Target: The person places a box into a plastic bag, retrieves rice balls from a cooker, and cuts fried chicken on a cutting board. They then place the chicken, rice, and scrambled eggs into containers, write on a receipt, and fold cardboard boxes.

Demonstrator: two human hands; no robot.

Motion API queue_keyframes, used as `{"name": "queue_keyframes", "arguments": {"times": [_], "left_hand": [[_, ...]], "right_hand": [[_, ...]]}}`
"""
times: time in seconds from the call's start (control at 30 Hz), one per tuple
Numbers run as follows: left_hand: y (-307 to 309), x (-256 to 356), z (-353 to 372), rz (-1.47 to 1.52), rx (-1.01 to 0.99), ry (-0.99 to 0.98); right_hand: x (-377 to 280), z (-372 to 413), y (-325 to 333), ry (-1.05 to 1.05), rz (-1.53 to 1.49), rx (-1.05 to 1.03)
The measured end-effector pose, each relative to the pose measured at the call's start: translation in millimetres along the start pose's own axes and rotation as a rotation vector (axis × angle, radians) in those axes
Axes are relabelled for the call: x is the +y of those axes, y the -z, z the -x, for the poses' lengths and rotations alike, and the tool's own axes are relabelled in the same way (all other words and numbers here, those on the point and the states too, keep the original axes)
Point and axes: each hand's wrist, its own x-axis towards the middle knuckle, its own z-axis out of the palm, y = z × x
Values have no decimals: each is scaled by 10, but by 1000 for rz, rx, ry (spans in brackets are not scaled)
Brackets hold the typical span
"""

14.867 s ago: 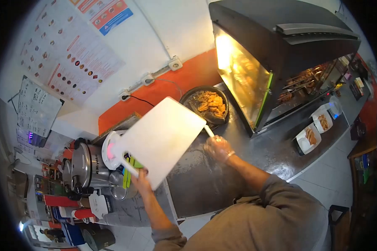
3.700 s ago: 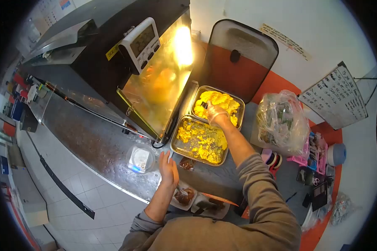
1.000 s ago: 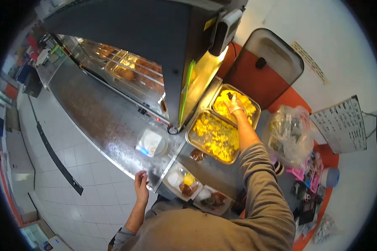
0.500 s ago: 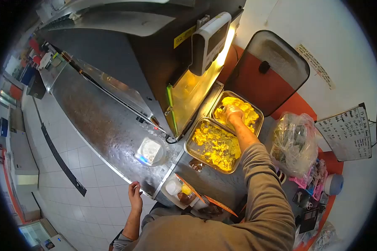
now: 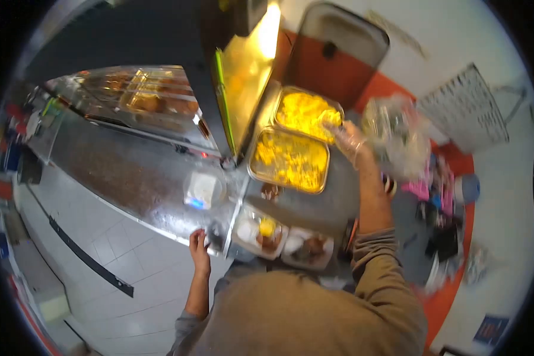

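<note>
My right hand (image 5: 351,137), in a clear plastic glove, is closed on a clump of scrambled egg (image 5: 331,117). It hangs over the right edge of the far metal tray (image 5: 279,123), which is heaped with more yellow egg. A second metal tray (image 5: 286,188), nearer me, holds a thinner, broken layer of it. My bare left hand (image 5: 199,244) hovers by the counter's front edge, fingers loosely curled and somewhat apart, with nothing visible in them. Two food boxes (image 5: 261,256) stand in front of me; the left one contains white food, a yellow portion and brown pieces.
A white-filled clear container (image 5: 204,191) stands on the steel counter (image 5: 130,169). A lit display cabinet (image 5: 154,98) rises behind it. Right of the trays are a bulging plastic bag (image 5: 397,139) and a whiteboard (image 5: 466,107). A dark-rimmed glass lid (image 5: 338,44) leans at the back.
My right hand has risen out of the far tray toward the right with egg in its fingers. My view has shifted, and the orange flap no longer covers the food boxes.
</note>
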Motion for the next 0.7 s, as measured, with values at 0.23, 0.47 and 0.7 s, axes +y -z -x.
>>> {"name": "queue_keyframes", "arguments": {"times": [0.23,0.47,0.7], "left_hand": [[85,2,-108,-56,-201,-15],[154,-25,-52,-125,-319,13],[78,79,131,-143,-407,-61]], "right_hand": [[999,1986,28,-250,-47,-83],[1993,2522,-799,-510,422,224],[2976,2411,-1182,267,492,760]]}}
